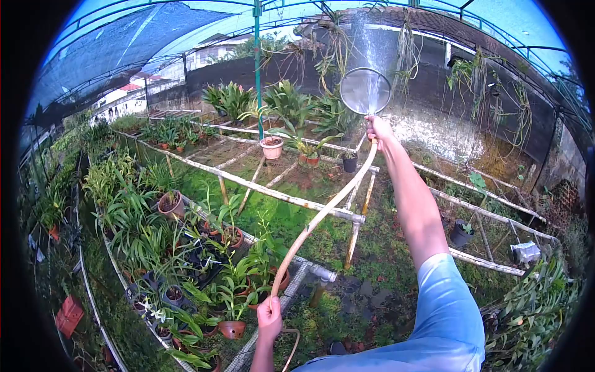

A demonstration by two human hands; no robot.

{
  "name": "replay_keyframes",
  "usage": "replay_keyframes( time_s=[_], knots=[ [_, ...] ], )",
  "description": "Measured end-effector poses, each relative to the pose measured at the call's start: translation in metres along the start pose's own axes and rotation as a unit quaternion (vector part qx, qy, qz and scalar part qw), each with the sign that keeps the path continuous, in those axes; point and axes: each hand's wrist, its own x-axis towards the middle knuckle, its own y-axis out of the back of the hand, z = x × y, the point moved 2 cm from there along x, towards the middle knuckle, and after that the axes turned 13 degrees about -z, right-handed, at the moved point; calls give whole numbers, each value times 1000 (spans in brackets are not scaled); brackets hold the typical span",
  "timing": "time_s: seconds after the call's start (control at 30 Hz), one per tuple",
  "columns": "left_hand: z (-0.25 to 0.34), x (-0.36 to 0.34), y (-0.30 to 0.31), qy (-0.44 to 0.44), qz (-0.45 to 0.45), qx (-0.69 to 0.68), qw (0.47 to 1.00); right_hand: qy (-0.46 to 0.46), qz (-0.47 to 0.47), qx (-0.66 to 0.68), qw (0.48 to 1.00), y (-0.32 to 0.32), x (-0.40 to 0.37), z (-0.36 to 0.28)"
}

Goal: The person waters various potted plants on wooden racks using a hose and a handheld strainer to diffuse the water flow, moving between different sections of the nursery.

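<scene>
My right hand (379,131) is raised at the upper centre, its fingers wrapped round the end of a beige hose (328,204). Water (372,53) sprays upward from there, passing a round mesh disc (365,91) with a dark rim just above the hand. Hanging plants (334,53) with long roots are beside the spray. Lower down, my left hand (269,317) is closed round the same hose, near potted plants on a mesh bench. A thin loop of hose (294,347) trails below it.
Bench rails (248,184) cross the middle. Potted plants (170,204) crowd the left, and a pink pot (271,147) hangs by a green post (258,74). A black pot (462,232) stands at right. Shade netting (167,31) is overhead.
</scene>
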Motion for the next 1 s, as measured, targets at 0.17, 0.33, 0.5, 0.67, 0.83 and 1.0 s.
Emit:
replay_keyframes(
  time_s=[0.17,0.33,0.5,0.67,0.83,1.0],
  knots=[
    [4,-21,24,10,-15,6,1000,9,13,-11,1000,-22,-34,-8],
    [12,-32,29,7,-24,-1,1000,-1,0,-3,1000,-35,-38,-20],
    [16,-26,24,-5,-15,-1,1000,10,6,-19,1000,-53,-34,-33],
    [13,-16,17,0,-6,-10,1000,14,18,-6,1000,-49,-32,-33],
    [4,-9,8,-7,-11,-3,1000,-8,-1,-13,1000,-24,-10,-23],
    [1,-4,-1,18,-20,-27,999,3,-3,-25,1000,-29,-9,-26]
  ],
)
